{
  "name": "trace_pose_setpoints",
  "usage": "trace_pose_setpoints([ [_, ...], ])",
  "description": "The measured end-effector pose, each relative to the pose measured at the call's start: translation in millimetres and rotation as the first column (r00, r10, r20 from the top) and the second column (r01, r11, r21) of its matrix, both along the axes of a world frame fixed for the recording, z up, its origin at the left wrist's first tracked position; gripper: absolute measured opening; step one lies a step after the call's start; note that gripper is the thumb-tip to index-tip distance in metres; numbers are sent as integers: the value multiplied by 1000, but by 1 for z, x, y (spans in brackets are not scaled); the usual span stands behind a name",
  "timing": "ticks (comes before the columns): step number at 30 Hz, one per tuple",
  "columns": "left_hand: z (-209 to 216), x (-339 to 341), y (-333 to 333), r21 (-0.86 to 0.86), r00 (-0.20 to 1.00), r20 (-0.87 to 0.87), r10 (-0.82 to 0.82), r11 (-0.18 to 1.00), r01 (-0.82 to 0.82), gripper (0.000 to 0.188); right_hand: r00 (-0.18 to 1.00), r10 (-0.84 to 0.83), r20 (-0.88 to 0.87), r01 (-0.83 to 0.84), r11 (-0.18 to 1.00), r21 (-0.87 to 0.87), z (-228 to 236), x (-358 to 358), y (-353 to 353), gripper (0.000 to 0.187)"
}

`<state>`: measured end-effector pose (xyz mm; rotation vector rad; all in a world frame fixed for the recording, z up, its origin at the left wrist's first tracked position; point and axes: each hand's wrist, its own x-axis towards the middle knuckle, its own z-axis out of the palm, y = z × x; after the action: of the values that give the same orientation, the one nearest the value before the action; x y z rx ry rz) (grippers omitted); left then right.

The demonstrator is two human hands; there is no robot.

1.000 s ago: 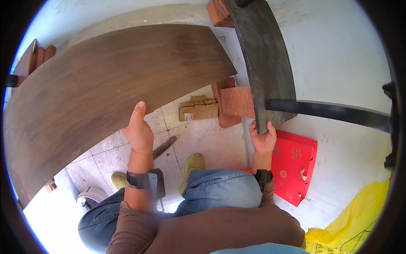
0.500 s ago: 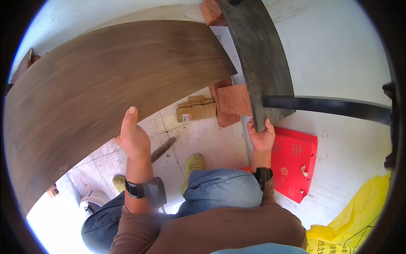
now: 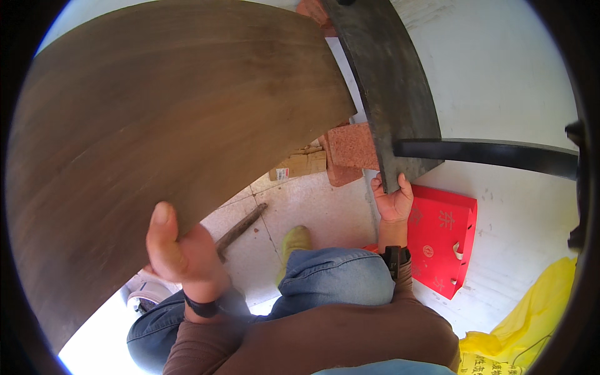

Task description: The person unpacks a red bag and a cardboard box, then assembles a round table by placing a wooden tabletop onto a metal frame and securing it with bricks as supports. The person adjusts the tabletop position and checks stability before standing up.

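Note:
My left hand (image 3: 187,259) grips the near edge of a wide brown wooden board (image 3: 181,106), thumb on top and fingers hidden underneath. The board is tilted and fills the upper left. On the right, a narrow dark plank (image 3: 394,81) stretches away from me. My right hand (image 3: 395,205) is closed round its near end, thumb and fingertips showing at either side. A curved-looking black bar (image 3: 487,155) meets this plank close to that end. The wide board's right corner comes close to the plank; whether they touch I cannot tell.
Reddish bricks (image 3: 353,147) are beside and under the plank, with a folded cardboard piece (image 3: 300,164) next to them. A stick (image 3: 242,228) lies on the tiled floor. A red paper bag (image 3: 440,240) stands against the white wall; a yellow plastic bag (image 3: 531,312) is at lower right.
The wide board has come nearer and looks larger, its near edge lower. My left hand has moved left and down with it. My right hand keeps its hold on the plank.

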<state>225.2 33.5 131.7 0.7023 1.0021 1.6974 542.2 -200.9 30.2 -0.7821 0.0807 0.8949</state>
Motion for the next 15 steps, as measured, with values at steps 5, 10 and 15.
trace_pose_setpoints([
  [5, 38, -8, 4, 34, 970, 53, 238, 970, -240, 37, 999, -34, 0, 34, 998, -50, 2, -3, 1, 31],
  [10, 60, -3, -3, 73, 958, 13, 286, 955, -286, 40, 999, -46, -1, 46, 997, -65, 6, -6, 4, 31],
  [15, 66, 0, -3, 79, 888, -24, 459, 887, -456, 33, 1000, 9, -24, -9, 1000, -14, 3, -3, 1, 30],
])
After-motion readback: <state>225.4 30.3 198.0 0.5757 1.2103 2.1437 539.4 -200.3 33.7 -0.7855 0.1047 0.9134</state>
